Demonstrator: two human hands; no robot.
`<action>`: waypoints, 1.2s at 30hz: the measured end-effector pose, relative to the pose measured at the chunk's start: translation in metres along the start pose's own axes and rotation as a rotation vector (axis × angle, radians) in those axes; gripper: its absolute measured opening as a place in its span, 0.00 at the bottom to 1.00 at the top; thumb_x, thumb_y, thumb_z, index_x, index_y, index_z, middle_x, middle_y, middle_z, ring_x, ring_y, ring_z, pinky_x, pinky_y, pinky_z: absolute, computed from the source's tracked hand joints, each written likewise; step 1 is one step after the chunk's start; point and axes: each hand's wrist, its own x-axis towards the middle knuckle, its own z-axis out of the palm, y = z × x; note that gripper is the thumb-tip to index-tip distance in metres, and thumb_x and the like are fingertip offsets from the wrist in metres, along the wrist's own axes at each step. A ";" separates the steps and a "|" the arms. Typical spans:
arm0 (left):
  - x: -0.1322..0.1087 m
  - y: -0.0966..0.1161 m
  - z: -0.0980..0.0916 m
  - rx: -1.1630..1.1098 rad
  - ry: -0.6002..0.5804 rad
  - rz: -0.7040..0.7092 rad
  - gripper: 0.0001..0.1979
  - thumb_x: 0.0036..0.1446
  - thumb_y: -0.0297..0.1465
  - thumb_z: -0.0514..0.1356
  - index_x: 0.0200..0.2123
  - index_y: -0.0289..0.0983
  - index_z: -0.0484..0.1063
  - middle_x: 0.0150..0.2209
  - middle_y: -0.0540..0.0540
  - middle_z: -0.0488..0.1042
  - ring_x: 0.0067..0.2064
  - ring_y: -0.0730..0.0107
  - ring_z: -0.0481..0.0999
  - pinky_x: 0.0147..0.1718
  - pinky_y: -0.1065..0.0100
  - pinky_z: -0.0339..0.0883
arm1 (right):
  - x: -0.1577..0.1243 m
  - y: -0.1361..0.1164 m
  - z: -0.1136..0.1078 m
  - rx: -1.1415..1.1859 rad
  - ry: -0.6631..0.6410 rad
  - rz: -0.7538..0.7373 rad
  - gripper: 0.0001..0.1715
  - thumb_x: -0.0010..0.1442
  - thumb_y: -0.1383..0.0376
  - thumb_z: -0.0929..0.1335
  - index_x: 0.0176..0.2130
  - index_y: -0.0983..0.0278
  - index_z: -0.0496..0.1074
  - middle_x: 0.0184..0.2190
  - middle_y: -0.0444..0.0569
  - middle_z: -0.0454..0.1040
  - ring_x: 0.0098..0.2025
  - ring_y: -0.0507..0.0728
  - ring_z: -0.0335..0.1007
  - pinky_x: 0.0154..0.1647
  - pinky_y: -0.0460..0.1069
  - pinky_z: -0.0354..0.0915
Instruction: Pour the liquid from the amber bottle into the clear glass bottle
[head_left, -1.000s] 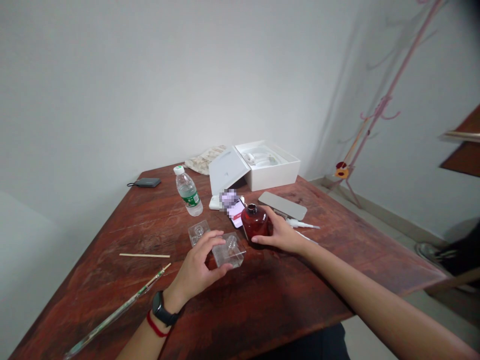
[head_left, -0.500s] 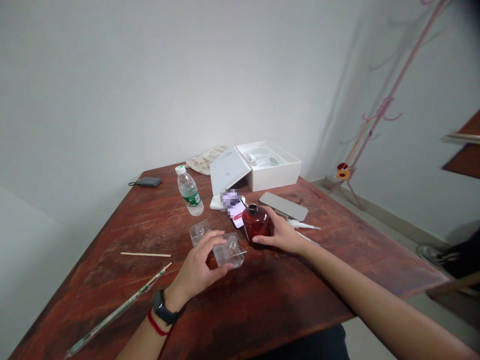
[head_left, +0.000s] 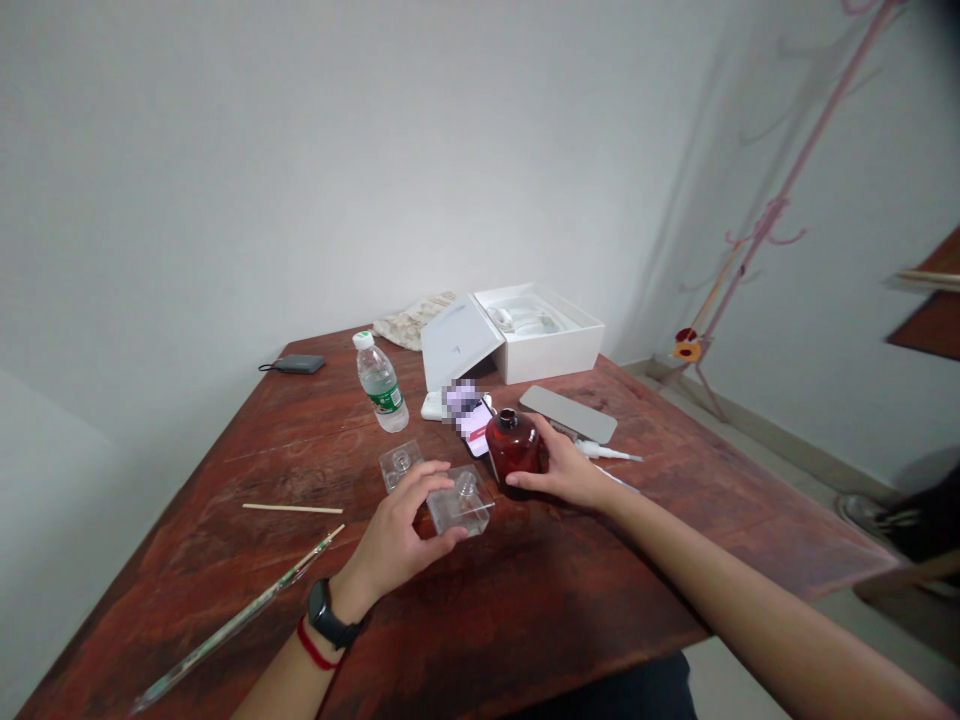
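My right hand is wrapped round the right side of a dark red-brown bottle, which stands upright with its mouth uncapped. My left hand curves about a clear square bottle, fingers over its left side and thumb along its front. Just behind those fingers stands a second clear square bottle, partly hidden by them. A white pump top lies on the table beyond my right hand. Behind the red-brown bottle is a phone with a lit screen, partly covered by the bottle.
On the wooden table are a water bottle, a white box with its lid leaning, a grey case, and a dark power bank. A bare chopstick and a wrapped pair lie left.
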 end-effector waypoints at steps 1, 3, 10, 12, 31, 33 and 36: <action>0.000 0.000 0.000 0.000 0.003 0.001 0.21 0.65 0.40 0.71 0.57 0.42 0.74 0.63 0.36 0.75 0.64 0.48 0.77 0.64 0.47 0.72 | 0.000 0.000 0.000 -0.001 -0.001 0.000 0.53 0.52 0.46 0.82 0.67 0.59 0.66 0.61 0.60 0.79 0.63 0.73 0.77 0.67 0.69 0.70; 0.000 0.001 0.000 0.001 0.009 0.006 0.21 0.64 0.40 0.72 0.56 0.42 0.74 0.63 0.36 0.75 0.64 0.48 0.77 0.64 0.48 0.72 | 0.000 0.000 0.000 -0.003 -0.002 0.000 0.52 0.52 0.46 0.82 0.67 0.59 0.66 0.62 0.60 0.78 0.63 0.73 0.77 0.67 0.69 0.69; 0.002 0.002 0.000 0.002 0.012 0.012 0.21 0.64 0.41 0.72 0.56 0.42 0.74 0.63 0.36 0.75 0.63 0.49 0.78 0.64 0.49 0.73 | 0.000 -0.001 0.000 0.001 -0.004 -0.002 0.52 0.53 0.46 0.82 0.67 0.59 0.66 0.63 0.60 0.77 0.65 0.73 0.75 0.69 0.69 0.68; 0.002 0.002 0.000 0.000 0.012 0.014 0.21 0.64 0.41 0.72 0.56 0.42 0.74 0.63 0.36 0.75 0.63 0.49 0.78 0.63 0.49 0.73 | 0.000 -0.001 0.000 0.001 -0.007 -0.002 0.52 0.53 0.46 0.81 0.67 0.59 0.66 0.63 0.60 0.77 0.65 0.73 0.75 0.69 0.69 0.67; 0.001 0.003 -0.001 -0.003 -0.009 -0.022 0.21 0.64 0.42 0.71 0.56 0.42 0.74 0.63 0.35 0.75 0.64 0.47 0.77 0.64 0.46 0.72 | 0.000 -0.004 -0.001 0.006 -0.015 0.013 0.52 0.52 0.47 0.82 0.67 0.59 0.66 0.62 0.60 0.78 0.64 0.74 0.76 0.68 0.69 0.68; 0.001 0.003 -0.001 -0.005 -0.007 -0.024 0.21 0.64 0.41 0.71 0.56 0.42 0.74 0.63 0.35 0.75 0.64 0.47 0.77 0.64 0.46 0.72 | 0.000 -0.004 -0.001 0.005 -0.015 0.010 0.52 0.52 0.47 0.82 0.67 0.59 0.66 0.62 0.60 0.78 0.64 0.73 0.76 0.68 0.69 0.68; 0.001 0.003 -0.001 -0.006 -0.007 -0.018 0.21 0.64 0.41 0.71 0.56 0.42 0.74 0.63 0.35 0.75 0.64 0.47 0.77 0.64 0.46 0.72 | 0.000 -0.002 -0.001 -0.001 -0.008 0.011 0.53 0.52 0.47 0.82 0.67 0.59 0.66 0.62 0.60 0.78 0.64 0.73 0.76 0.68 0.69 0.68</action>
